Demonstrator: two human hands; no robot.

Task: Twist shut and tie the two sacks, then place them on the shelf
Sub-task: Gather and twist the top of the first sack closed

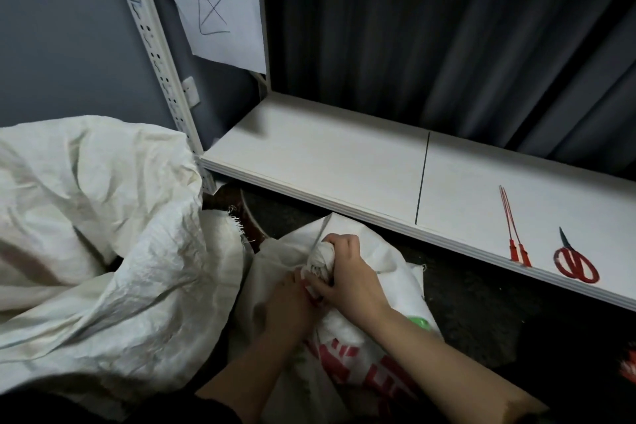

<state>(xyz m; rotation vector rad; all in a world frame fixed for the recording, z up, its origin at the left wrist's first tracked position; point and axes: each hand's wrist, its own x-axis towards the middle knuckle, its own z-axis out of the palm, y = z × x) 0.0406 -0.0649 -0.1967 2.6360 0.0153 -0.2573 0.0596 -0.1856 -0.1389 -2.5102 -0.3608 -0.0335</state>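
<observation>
Grey-walled corner, white shelf (327,162) mid-frame. Printed sack (347,348) at lower centre on dark floor; right hand (347,272) gripping twisted neck (320,260), left hand (292,299) pinching below. Second sack (103,217) at left, mouth open. Contents hidden. Risk: twist unwinding if grip slackens before tying. Red ties (514,234), scissors (574,260) on shelf, right.

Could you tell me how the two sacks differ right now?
The printed sack has its neck twisted and gripped by the right hand and left hand; the plain sack lies loose and untouched. It carries red print; the plain sack shows none. Both are white, off the shelf.
</observation>
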